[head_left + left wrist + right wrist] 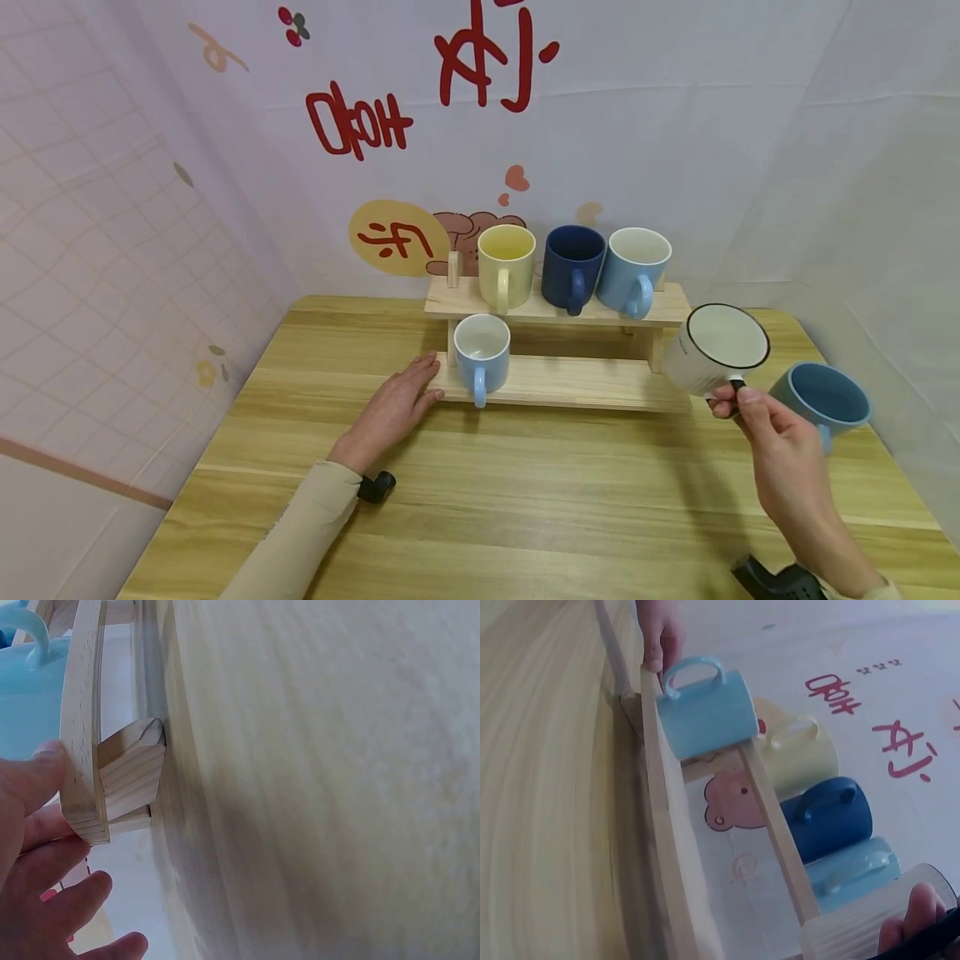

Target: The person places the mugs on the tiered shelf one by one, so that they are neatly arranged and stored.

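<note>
My right hand [795, 458] pinches the dark handle of a white enamel-style mug [697, 362] with a black rim, held up beside the right end of a wooden two-tier rack [577, 383]. In the right wrist view, only part of this mug [855, 926] and some fingertips show. My left hand [390, 412] touches the left end of the rack's lower board. Its thumb [41, 776] rests at the board's edge, other fingers spread by the end. A light blue mug [483, 367] stands on the lower board, next to that hand.
On the upper board stand a yellow mug [506, 271], a navy mug [572, 271] and a light blue mug with white inside [633, 271]. A teal mug [828, 396] stands on the wooden table [525, 517], partly behind my right hand. A printed cloth [675, 150] hangs behind.
</note>
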A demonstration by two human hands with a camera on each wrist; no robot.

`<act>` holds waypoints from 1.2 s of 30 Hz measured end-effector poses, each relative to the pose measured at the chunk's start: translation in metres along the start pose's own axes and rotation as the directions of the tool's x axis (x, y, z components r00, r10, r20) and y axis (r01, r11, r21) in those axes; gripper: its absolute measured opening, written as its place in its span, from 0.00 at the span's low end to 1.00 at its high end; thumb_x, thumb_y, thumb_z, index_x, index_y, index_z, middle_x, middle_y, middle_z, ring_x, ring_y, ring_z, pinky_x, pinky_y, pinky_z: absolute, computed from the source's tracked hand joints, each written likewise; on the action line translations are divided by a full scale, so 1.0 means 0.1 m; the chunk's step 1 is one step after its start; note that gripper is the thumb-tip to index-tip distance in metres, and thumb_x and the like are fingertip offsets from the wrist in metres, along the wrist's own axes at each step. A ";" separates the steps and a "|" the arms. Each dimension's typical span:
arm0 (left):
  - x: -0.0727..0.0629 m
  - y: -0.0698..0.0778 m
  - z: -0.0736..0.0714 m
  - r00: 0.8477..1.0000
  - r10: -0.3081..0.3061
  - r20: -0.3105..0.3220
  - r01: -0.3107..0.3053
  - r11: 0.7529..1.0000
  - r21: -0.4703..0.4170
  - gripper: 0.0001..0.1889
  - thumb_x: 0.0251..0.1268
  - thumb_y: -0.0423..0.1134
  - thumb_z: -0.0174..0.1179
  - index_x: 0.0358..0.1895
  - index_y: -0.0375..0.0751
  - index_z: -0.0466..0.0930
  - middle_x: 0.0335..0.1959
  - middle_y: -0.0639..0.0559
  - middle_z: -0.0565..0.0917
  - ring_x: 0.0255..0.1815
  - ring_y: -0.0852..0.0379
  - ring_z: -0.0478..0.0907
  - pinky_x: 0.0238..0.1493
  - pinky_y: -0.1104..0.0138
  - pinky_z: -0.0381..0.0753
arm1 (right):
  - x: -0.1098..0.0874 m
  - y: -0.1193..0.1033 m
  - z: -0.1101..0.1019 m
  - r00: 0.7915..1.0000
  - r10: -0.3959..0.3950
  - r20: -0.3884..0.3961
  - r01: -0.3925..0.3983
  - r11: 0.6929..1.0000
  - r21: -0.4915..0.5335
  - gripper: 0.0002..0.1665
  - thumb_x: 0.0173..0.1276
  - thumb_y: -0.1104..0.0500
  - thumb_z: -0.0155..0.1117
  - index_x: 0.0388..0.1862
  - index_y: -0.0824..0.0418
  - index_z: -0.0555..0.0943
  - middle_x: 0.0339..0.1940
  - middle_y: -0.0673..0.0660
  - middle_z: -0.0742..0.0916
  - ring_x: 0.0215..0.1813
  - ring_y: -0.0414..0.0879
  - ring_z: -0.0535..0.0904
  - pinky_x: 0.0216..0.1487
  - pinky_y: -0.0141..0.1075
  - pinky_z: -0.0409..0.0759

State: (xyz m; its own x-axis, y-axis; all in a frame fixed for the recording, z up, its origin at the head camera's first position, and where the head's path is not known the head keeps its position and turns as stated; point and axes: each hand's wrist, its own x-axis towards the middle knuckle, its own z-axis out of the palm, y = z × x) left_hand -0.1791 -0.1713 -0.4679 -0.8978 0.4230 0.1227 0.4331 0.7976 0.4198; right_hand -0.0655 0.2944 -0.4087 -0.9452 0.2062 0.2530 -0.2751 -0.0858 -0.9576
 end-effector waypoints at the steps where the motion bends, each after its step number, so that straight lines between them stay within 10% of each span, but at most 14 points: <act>1: 0.00 0.00 0.00 1.000 -0.001 0.001 0.001 1.000 -0.001 0.30 0.80 0.46 0.57 0.76 0.30 0.67 0.79 0.39 0.64 0.79 0.39 0.62 0.72 0.36 0.66 | -0.01 -0.01 0.01 1.000 0.002 0.003 -0.002 1.000 -0.003 0.19 0.83 0.62 0.53 0.51 0.80 0.81 0.39 0.52 0.89 0.50 0.42 0.84 0.61 0.25 0.76; 36: -0.01 0.01 0.01 1.000 -0.002 -0.011 0.002 1.000 -0.028 0.29 0.81 0.45 0.57 0.76 0.31 0.68 0.80 0.40 0.63 0.79 0.38 0.62 0.72 0.37 0.66 | -0.18 -0.04 0.73 0.976 0.100 0.194 -0.081 0.991 -0.106 0.22 0.85 0.62 0.50 0.43 0.81 0.81 0.54 0.56 0.89 0.63 0.41 0.80 0.66 0.28 0.69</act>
State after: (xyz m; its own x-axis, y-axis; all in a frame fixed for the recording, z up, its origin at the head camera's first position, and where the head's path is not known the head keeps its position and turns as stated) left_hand -0.1777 -0.1710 -0.4686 -0.8996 0.4164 0.1317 0.4290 0.7860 0.4451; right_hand -0.0598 0.2202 -0.3990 -0.9841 0.0033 0.1778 -0.1778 0.0018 -0.9841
